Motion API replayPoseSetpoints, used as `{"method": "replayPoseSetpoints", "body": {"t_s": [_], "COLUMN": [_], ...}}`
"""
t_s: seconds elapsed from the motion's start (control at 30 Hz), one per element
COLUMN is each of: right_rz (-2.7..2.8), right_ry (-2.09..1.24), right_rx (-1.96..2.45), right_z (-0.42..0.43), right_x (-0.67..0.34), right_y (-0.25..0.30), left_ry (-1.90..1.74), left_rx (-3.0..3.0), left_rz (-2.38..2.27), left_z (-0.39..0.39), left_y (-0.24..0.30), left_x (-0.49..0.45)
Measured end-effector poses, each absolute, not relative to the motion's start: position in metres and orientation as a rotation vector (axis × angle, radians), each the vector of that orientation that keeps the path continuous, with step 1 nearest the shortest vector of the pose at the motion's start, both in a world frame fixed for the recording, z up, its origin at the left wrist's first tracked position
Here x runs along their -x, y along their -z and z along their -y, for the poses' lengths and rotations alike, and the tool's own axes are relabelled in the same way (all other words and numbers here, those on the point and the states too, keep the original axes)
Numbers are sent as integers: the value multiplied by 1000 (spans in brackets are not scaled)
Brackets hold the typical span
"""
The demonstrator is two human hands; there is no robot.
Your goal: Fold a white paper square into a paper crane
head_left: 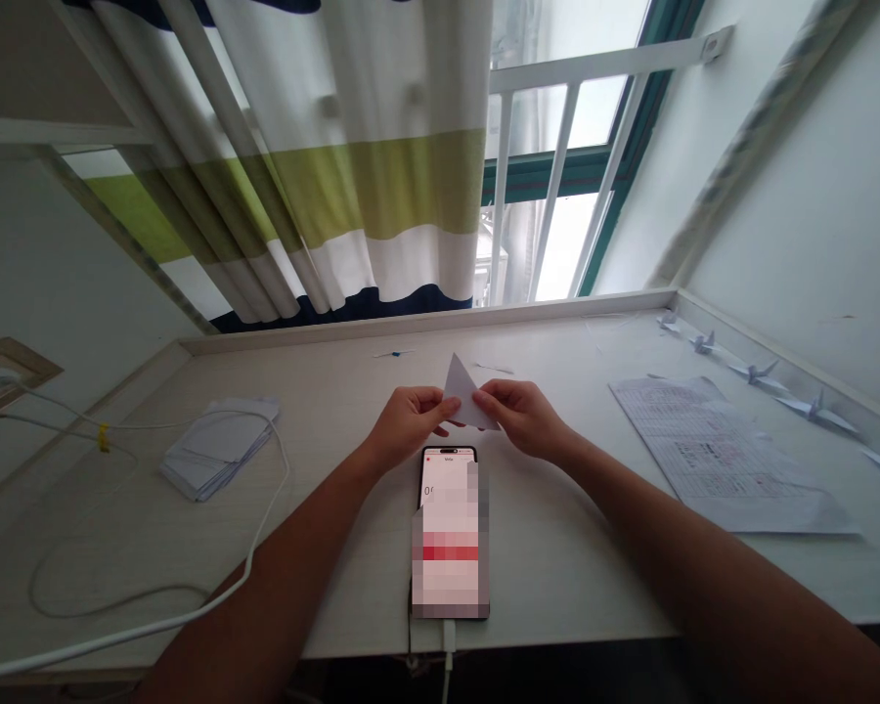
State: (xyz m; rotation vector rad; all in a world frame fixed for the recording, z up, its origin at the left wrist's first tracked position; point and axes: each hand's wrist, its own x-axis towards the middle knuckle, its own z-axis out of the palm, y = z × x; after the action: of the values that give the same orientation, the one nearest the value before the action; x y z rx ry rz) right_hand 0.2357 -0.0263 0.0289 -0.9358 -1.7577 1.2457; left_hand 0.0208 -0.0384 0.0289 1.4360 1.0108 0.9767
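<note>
View from above the forearms, w/ both arms reaching fwd over a pale counter (572,548). We see the left hand (407,422) and right hand (524,418) close together at centre. Each is pinched tight on a small white folded paper (467,396), thumb & fingertips gripping it from either side. The folded paper is a triangle held in the air just above the counter, btwn the two hands. Its tip points up and away from us; its long lower edge runs approx. left to right, dipping toward the right hand. Neither hand is nearer, as both touch it. Just below the hands, closer to us, a phone (450,528) lies flat, long axis pointing away. A white cable (117,636) loops across the left side of the counter. Well apart to the left sits a paper stack (216,445); to the right lies a printed sheet (719,455), w/ paper cranes (755,372) in a row along the wall beyond it. A striped curtain (352,186) & window (557,176) fill the back
</note>
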Motion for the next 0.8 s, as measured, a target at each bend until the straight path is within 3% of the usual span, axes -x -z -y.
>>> {"method": "replayPoseSetpoints", "body": {"t_s": [0.8], "right_rz": [1714], "right_ry": [-1207], "right_rx": [980], "right_z": [26], "right_x": [-240], "right_y": [-32], "left_ry": [-1111], "left_rx": [-1331], "left_rz": [-941], "left_z": [37], "left_y": [-27], "left_x": [-24]}}
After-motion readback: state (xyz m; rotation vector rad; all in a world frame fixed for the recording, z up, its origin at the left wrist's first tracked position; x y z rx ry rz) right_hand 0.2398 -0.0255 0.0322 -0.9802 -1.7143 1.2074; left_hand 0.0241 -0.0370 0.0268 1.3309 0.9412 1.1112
